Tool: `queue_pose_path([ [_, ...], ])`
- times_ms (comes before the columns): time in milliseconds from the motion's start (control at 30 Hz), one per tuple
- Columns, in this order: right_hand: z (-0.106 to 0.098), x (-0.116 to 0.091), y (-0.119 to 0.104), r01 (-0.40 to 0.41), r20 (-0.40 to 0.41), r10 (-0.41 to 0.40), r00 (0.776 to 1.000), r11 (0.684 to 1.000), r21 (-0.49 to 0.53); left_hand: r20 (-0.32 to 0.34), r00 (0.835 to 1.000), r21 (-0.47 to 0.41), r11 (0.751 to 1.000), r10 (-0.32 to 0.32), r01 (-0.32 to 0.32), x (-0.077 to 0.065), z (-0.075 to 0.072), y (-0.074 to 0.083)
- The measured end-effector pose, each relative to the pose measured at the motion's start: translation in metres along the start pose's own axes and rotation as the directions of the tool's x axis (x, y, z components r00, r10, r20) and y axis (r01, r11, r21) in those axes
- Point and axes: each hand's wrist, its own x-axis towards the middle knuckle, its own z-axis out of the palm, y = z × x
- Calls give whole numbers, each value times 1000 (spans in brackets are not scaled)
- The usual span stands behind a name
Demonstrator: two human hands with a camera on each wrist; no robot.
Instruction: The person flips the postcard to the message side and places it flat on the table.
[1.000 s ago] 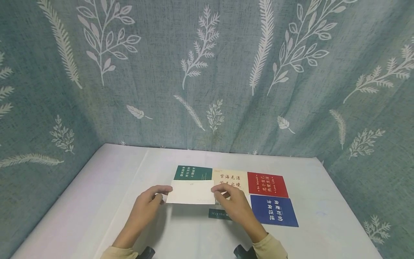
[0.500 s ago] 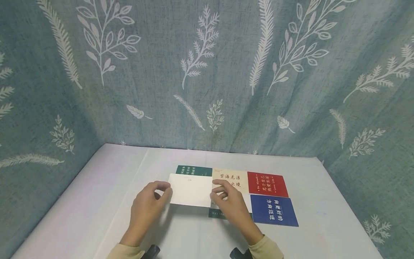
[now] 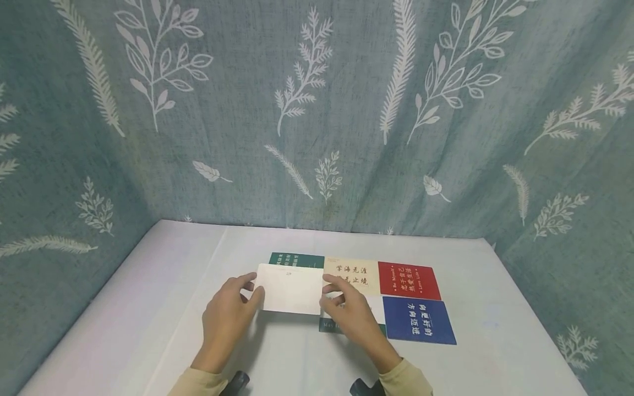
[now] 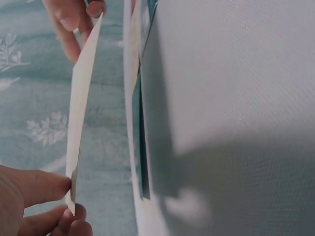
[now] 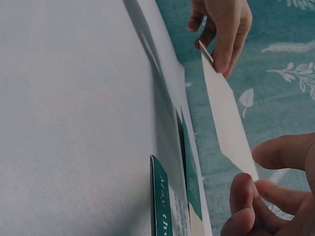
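A white card [image 3: 291, 291] with a small mark near its top edge is held up off the table, partly in front of a green card [image 3: 297, 259]. My left hand [image 3: 229, 319] pinches its left end between thumb and fingers, as the left wrist view also shows. At the opposite end, my right hand [image 3: 354, 316] pinches the card's edge. Behind the right hand lies a white card with a dark green strip [image 3: 329, 325] lettered "May the", partly hidden. A cream card [image 3: 364, 273] with dark writing lies beyond it.
To the right, a red card [image 3: 409, 279] and a blue card [image 3: 419, 320], both with white lettering, lie flat, one nearer than the other. The white table [image 3: 148, 308] meets a blue-green curtain [image 3: 238, 110] with a leaf pattern at the back and sides.
The white card has tipped more upright and its top edge has risen, covering more of the green card. My left hand has moved slightly up; both hands keep their hold.
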Motion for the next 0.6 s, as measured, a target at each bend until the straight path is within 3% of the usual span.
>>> queue_pose_path([
  [600, 5, -2, -3, -19, 32, 20, 999, 999, -29, 92, 994, 26, 998, -57, 55, -1, 1, -3],
])
